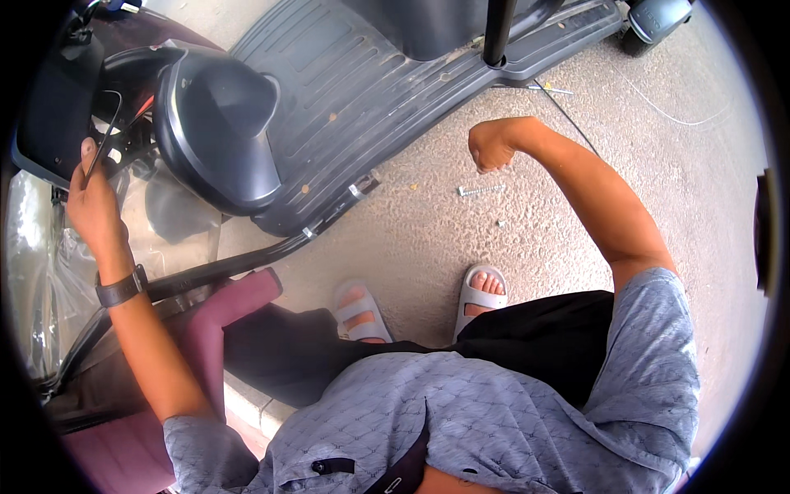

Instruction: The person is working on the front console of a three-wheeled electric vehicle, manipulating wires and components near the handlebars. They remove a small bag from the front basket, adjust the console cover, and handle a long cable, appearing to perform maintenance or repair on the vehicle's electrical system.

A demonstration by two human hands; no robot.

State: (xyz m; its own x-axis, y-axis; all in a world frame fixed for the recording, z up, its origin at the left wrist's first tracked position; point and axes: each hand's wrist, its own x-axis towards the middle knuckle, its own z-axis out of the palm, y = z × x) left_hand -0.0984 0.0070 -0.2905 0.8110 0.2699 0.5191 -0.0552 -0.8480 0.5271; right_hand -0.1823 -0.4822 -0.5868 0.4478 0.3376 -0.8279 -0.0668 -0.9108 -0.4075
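The left grip (95, 204) is closed on a thin black cable (102, 150), pinched between the raised thumb and the fingers. The right grip (497, 145) is clenched in a fist above the ground (420, 239), well apart from the left; whether anything small is inside cannot be told.

The left fingers are at an opening among the dark front parts of a vehicle, with an orange-red piece (146, 105) just beside the cable. A rounded dark cover (218, 123) bulges to the right of that hand and stands between it and the ribbed grey floorboard (329, 107). Below the cover, a black bar (247, 261) slants past the forearm, and clear plastic sheeting (41, 276) lies on the far left. A long silver bolt (481, 190) lies on the ground below the right fist, with a small metal nut (499, 223) near it.

The cable is slim and dark, rising from the fingertips in a slight bend into the opening; its ends cannot be made out.
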